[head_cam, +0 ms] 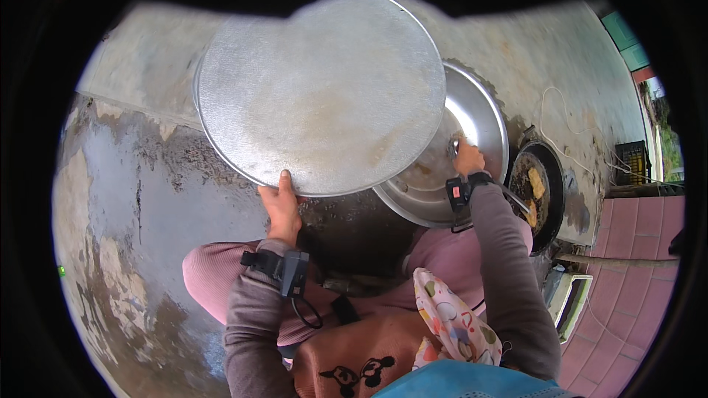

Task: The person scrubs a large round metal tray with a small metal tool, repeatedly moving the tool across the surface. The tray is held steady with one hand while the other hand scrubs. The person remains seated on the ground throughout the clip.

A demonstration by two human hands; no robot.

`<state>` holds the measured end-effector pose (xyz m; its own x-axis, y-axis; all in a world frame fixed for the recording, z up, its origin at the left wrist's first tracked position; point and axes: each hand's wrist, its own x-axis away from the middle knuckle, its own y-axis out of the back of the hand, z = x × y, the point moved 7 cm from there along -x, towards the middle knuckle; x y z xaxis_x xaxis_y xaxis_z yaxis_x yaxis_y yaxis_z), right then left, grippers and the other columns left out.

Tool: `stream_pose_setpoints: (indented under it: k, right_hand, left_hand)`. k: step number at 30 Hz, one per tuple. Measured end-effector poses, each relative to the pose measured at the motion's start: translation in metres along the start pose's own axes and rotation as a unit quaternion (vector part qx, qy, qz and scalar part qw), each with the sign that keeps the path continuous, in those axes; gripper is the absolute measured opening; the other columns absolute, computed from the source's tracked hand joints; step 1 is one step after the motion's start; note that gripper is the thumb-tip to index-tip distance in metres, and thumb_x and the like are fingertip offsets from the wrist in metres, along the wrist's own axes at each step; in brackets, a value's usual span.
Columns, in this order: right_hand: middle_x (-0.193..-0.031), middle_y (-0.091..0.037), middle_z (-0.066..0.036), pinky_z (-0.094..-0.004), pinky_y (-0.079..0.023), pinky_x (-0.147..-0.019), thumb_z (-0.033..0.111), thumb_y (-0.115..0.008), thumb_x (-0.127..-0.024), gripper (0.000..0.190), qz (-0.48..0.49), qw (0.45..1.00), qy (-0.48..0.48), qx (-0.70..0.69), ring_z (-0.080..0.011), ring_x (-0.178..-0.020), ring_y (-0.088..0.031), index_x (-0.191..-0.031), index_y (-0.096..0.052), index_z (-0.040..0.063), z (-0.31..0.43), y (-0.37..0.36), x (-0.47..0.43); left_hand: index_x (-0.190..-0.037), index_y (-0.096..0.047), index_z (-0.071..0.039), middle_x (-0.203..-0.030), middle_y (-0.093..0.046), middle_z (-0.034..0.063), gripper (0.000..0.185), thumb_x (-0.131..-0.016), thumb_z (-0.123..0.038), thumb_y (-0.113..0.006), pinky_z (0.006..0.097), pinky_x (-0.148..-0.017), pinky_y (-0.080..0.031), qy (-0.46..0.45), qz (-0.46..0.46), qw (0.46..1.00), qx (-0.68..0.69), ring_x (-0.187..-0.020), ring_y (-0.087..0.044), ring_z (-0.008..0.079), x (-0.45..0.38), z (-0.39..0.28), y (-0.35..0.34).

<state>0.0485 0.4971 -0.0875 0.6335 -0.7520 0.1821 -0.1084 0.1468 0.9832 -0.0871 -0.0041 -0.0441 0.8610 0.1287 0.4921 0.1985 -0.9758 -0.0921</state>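
Note:
My left hand [280,207] grips the near rim of a large round metal tray [326,94], thumb on top and fingers underneath. The tray is tilted and partly covers a wide stainless steel basin [487,116]. My right hand [468,158] is closed over the basin, and a shiny metal utensil [455,147] shows at its fingers. A metal rod [515,199] runs from beneath my right forearm toward a dark wok [555,177]. Whether rod and utensil are one piece, I cannot tell. Brownish pieces of food [536,183] lie in the wok.
Worn, wet-stained concrete floor [182,188] surrounds me. A thin white cable [564,150] crosses it at right, near a black plastic crate [630,161]. Pinkish tiles [625,298], a wooden stick [614,260] and a pale hollow block [575,307] lie at lower right.

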Motion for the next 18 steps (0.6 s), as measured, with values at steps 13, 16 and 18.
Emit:
stream_pose_setpoints:
  k: [13,16,18]
  right_hand:
    - [-0.099,-0.053,-0.019,-0.0426,-0.047,-0.086,0.011,-0.073,-0.076,0.066,-0.112,0.918,0.307,-0.224,-0.0388,-0.096,-0.055,-0.136,-0.045,0.009,0.147,0.115,0.083]
    - [-0.095,-0.053,-0.017,-0.0429,-0.048,-0.080,0.010,-0.076,-0.074,0.066,-0.015,0.910,0.371,-0.184,-0.0347,-0.091,-0.056,-0.133,-0.048,0.009,0.177,0.100,0.122]
    - [-0.090,-0.053,-0.015,-0.0415,-0.049,-0.077,0.008,-0.077,-0.073,0.064,0.002,0.879,0.444,-0.176,-0.0325,-0.086,-0.056,-0.131,-0.050,0.008,0.186,0.102,0.137]
  left_hand:
    - [-0.128,-0.031,-0.004,-0.113,-0.054,0.0156,0.043,-0.096,-0.018,-0.057,0.0309,-0.049,-0.052,0.004,-0.008,1.000,-0.025,-0.082,-0.060,0.0207,0.001,0.000,-0.001]
    - [-0.128,-0.031,-0.004,-0.113,-0.055,0.0157,0.043,-0.096,-0.018,-0.057,0.0304,-0.048,-0.052,0.018,-0.017,0.999,-0.023,-0.081,-0.060,0.0207,0.002,-0.001,0.000]
    - [-0.128,-0.031,-0.005,-0.114,-0.055,0.0158,0.042,-0.096,-0.018,-0.056,0.0302,-0.049,-0.053,0.021,-0.006,1.000,-0.021,-0.082,-0.061,0.0208,0.004,-0.003,-0.002]
